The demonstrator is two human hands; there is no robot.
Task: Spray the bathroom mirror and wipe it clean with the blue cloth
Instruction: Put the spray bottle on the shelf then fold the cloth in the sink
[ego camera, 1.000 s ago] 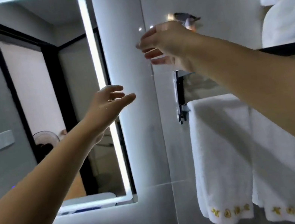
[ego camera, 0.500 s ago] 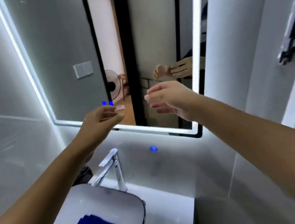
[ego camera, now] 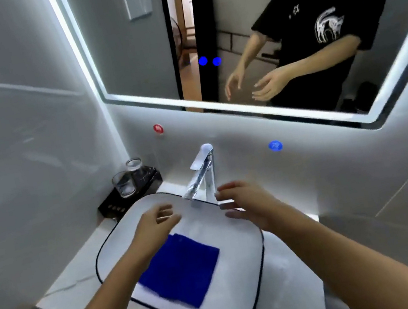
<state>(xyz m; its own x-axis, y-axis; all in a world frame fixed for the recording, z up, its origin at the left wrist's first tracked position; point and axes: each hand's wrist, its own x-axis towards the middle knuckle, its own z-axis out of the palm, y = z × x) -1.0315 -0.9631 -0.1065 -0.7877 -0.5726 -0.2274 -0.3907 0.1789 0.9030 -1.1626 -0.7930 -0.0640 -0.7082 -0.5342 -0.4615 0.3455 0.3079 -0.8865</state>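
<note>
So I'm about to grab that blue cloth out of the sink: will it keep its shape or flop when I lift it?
The blue cloth lies flat and folded in the sink, so it will probably droop and unfold if lifted by one corner. It looks thin, so likely light. Its surface looks fuzzy, so it should not slip from a pinch. Whether it is wet cannot be told.

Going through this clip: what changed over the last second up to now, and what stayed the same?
The view swung from the towel rack down to the basin. Both hands came down from in front of the mirror: the left hand now hovers above the blue cloth, the right hand by the faucet. Nothing was taken hold of or let go. The cloth lies in the basin as half a second ago, and both hands remain empty.
</note>
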